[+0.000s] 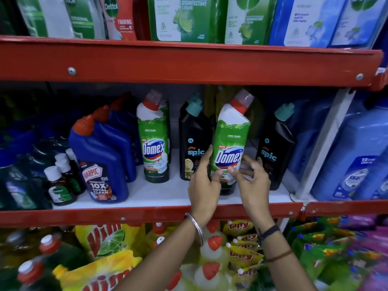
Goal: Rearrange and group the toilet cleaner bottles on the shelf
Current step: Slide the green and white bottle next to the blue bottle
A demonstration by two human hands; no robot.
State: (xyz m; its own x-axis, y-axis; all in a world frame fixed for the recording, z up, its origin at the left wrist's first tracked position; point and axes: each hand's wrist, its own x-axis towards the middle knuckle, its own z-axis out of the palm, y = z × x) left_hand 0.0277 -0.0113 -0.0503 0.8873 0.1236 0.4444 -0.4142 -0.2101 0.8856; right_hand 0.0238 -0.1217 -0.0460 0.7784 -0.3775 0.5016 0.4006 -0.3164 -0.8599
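Red steel shelf (pixel 147 214): white deck with a raised front lip; the rail above sits just over the bottle caps, so upward clearance looks slight.
Blue jugs (pixel 357 156): fill the bay right of the white upright post; not part of the grouping, by my reading.
Blue bottles (pixel 100 156): a row with red caps running front to back at left; already grouped, front label facing out.
Black bottle, right (pixel 275 148): stands alone near the post, just beside the held bottle.
Black bottle, middle (pixel 194 141): stands between the two green ones, so the brands alternate.
Green bottle, standing (pixel 154 139): upright on the deck left of the middle black bottle, apart from its match.
Green bottle, held (pixel 230 143): the one in hand; tilted slightly right, base near the front of the deck, though I cannot tell if it touches. Label faces out.
Left hand (pixel 204 185): wrapped on the bottle's lower left side, thumb across the label, fingers behind.
Right hand (pixel 252 179): curled on the lower right side, thumb on the label; a two-handed hold low down, likely to steady a tall, narrow shape.
Open room: bare deck lies along the front edge before the standing green bottle; probably the clear path to its match.
Small brown bottles (pixel 56 185): white caps, far left front, near the lip.
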